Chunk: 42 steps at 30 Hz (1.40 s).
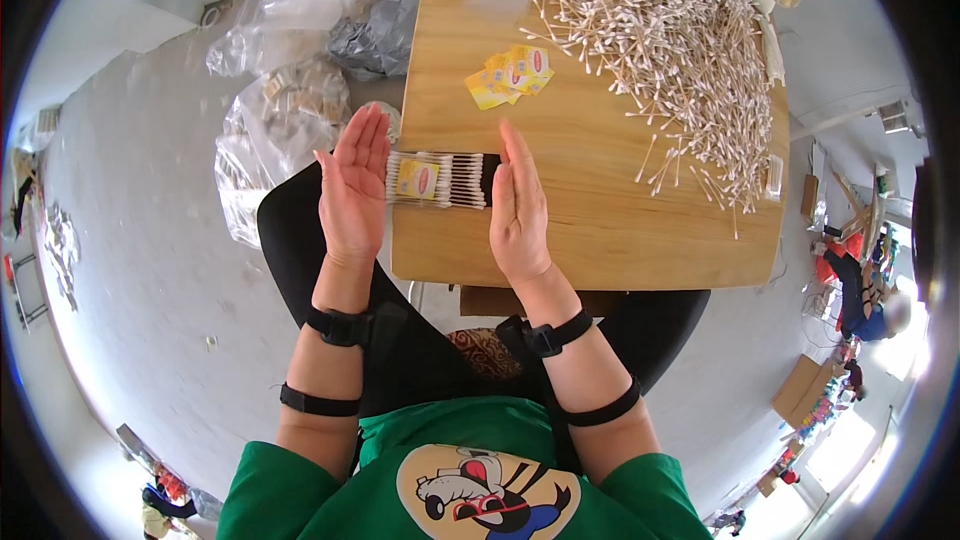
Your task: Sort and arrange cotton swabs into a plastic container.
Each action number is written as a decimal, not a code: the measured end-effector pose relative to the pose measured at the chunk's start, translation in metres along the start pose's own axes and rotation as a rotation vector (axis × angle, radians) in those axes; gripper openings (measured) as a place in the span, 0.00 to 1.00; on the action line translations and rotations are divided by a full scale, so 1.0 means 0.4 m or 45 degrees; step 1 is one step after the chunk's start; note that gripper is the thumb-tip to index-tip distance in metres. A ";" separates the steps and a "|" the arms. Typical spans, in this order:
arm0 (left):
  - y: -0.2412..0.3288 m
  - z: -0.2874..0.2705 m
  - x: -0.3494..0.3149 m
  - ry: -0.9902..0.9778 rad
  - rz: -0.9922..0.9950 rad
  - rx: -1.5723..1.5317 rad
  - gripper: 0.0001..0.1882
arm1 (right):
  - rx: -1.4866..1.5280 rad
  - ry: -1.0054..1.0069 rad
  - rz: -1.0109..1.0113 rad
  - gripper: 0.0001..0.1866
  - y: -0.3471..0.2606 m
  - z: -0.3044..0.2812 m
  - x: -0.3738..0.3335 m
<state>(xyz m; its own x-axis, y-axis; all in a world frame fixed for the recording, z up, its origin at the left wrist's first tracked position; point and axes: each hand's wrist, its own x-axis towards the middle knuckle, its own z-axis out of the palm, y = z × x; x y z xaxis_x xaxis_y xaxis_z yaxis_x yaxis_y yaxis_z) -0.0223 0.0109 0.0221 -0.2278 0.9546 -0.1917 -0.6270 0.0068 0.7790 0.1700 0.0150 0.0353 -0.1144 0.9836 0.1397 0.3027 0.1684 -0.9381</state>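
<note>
**Swab pack framed between two flat hands**

A flat pack of cotton swabs (pixel 455 180) is set on the table (pixel 620 240) between the two hands, its sticks running from one palm side toward the other. The left hand (pixel 354 185) is held flat, fingers straight and thumb spread; nothing is gripped. The right hand (pixel 519 195) is likewise straightened, turned edge-on, with nothing grasped. Whether either palm touches the pack cannot be told.

For neat handling, both palms are probably best kept parallel and light, equal pressure used, so that the sticks are squared without being bent and the yellow card (pixel 416 179) on the pack is not shifted.

Clear wrapping seems to enclose the pack. To the left of the left hand, bundled pieces are held in a clear plastic bag (pixel 243 140); beyond its fingertips stands a grey bag (pixel 375 35), contents unclear. Well to the right of the right hand, a small clear box (pixel 774 178) is seen beside heaped loose swabs (pixel 660 25).
</note>
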 end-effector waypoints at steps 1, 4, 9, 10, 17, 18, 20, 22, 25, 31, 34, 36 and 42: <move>0.001 0.003 -0.003 0.013 -0.005 -0.005 0.37 | 0.031 -0.012 0.029 0.24 -0.003 0.006 0.008; 0.005 0.013 -0.010 0.007 0.044 0.102 0.37 | 0.122 -0.051 0.092 0.24 -0.006 0.025 0.017; 0.003 0.016 -0.011 -0.039 0.039 0.097 0.38 | 0.153 -0.056 0.053 0.24 -0.009 0.046 0.013; 0.005 0.014 -0.011 -0.032 0.038 0.092 0.38 | 0.158 -0.057 0.073 0.25 -0.011 0.048 0.013; 0.004 0.017 -0.016 -0.016 0.030 0.039 0.38 | -0.034 -0.072 -0.165 0.24 -0.009 0.057 0.018; 0.003 0.017 -0.016 -0.008 0.029 0.040 0.38 | -0.101 -0.096 -0.147 0.24 -0.016 0.059 0.023; -0.001 0.015 -0.015 -0.024 0.036 0.053 0.38 | -0.167 -0.117 -0.133 0.24 -0.019 0.063 0.028; -0.006 0.017 -0.014 -0.046 0.042 0.066 0.38 | -0.187 -0.155 -0.194 0.24 -0.012 0.069 0.025; -0.001 0.024 -0.023 -0.016 0.037 0.054 0.38 | -0.086 -0.144 -0.119 0.24 -0.025 0.064 0.024; -0.008 0.031 -0.026 -0.007 0.032 0.034 0.38 | 0.302 -0.083 0.093 0.23 -0.026 0.095 0.014; -0.010 0.032 -0.030 0.013 0.018 0.054 0.37 | 0.408 -0.029 0.108 0.23 -0.014 0.111 0.013; -0.001 0.034 -0.023 0.024 0.012 -0.001 0.37 | 0.447 -0.036 0.149 0.23 -0.030 0.119 0.019; -0.007 0.035 -0.005 0.085 0.076 0.098 0.36 | 0.877 0.163 0.292 0.24 0.004 0.105 0.025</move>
<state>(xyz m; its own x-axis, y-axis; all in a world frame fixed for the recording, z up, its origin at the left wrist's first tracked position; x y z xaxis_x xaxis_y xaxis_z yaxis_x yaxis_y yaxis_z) -0.0094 0.0131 0.0285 -0.3138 0.9320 -0.1812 -0.5526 -0.0241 0.8331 0.1295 0.0222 0.0217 0.0044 0.9961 -0.0877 -0.3617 -0.0802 -0.9288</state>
